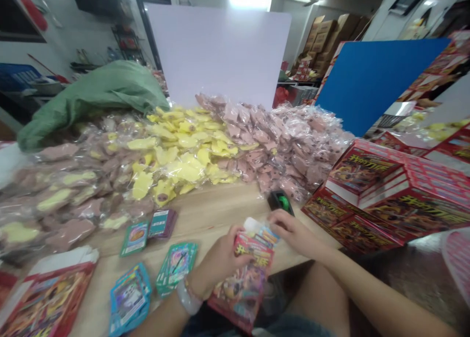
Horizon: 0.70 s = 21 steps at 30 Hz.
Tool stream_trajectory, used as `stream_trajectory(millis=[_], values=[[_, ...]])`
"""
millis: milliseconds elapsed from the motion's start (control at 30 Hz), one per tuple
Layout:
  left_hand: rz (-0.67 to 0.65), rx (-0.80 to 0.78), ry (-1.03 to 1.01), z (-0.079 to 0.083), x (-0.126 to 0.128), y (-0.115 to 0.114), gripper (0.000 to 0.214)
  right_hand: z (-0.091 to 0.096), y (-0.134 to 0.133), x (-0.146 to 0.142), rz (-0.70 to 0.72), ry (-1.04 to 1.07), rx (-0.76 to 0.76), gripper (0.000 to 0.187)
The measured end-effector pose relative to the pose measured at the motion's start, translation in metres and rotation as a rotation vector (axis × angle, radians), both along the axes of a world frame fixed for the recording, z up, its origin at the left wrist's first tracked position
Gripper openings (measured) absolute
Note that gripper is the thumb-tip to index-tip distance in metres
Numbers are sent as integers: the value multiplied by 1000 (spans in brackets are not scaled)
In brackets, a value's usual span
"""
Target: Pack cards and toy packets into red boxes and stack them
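Note:
My left hand (231, 254) grips a printed red cardboard box (242, 288) from its left side. The box is tilted over my lap at the table's front edge, its upper end toward the table. A white flap (252, 225) stands out at that upper end. Next to the flap is a small blue and yellow printed piece (269, 236); blur hides whether it is a card or part of the box. My right hand (288, 229) has its fingers closed together at this piece. Just beyond that hand lies a black object with a green core (281, 202), resembling a tape dispenser.
Card stacks (178, 263) lie left of my hands, with blue-edged cards (130, 295) nearer. A flattened red box (47, 293) is at lower left. Bagged yellow pieces (183, 151) and pinkish ones (293, 146) are heaped behind. Red boxes (385, 195) are stacked at right.

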<state>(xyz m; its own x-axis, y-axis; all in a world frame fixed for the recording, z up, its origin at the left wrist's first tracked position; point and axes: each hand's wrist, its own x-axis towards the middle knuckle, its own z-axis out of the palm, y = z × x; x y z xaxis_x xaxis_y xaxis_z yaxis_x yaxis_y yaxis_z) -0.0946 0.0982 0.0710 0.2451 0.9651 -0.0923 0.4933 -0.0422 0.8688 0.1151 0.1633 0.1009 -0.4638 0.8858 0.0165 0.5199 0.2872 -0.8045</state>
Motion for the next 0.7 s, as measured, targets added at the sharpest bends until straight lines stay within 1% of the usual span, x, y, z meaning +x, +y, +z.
stream_trajectory(millis=[67,133,167,200,233,267,300,333,367,400,433,467,500,533,567,600,633,667,700], values=[[20,24,42,-12,-3,18,47,-18,13,-14,-131,-32,13,15],[40,40,127,-29,-7,36,46,-35,26,-28,-239,-97,34,17],[39,47,169,-38,-9,45,46,-39,31,-33,-277,-128,48,16],[29,57,204,-48,-12,54,46,-40,36,-35,-304,-154,65,15],[16,71,237,-58,-15,61,46,-35,39,-35,-317,-174,88,16],[13,90,279,-66,-16,67,46,-25,39,-30,-317,-185,114,22],[25,119,333,-71,-16,72,47,-9,37,-20,-312,-191,157,30],[50,161,390,-73,-13,76,47,11,32,-3,-312,-195,224,35],[76,218,433,-70,-6,78,47,33,27,20,-333,-202,303,35],[90,288,444,-64,6,79,47,57,20,49,-379,-225,422,30],[80,364,414,-52,23,80,48,80,14,82,-474,-261,552,27],[40,436,343,-38,46,80,49,99,7,118,-635,-313,653,26],[-15,502,243,-21,74,80,51,113,1,153,-765,-393,706,28],[-73,543,145,-4,105,79,54,122,-6,187,-871,-472,721,30],[-129,561,62,13,139,78,57,125,-11,216,-923,-543,705,32],[-155,578,-9,28,174,76,63,123,-17,239,-927,-591,672,34],[-192,580,-64,40,208,75,71,117,-21,256,-895,-610,639,36],[-207,574,-110,48,240,73,79,108,-25,267,-841,-606,614,39],[-204,575,-147,54,270,71,87,98,-28,273,-796,-586,608,41]])
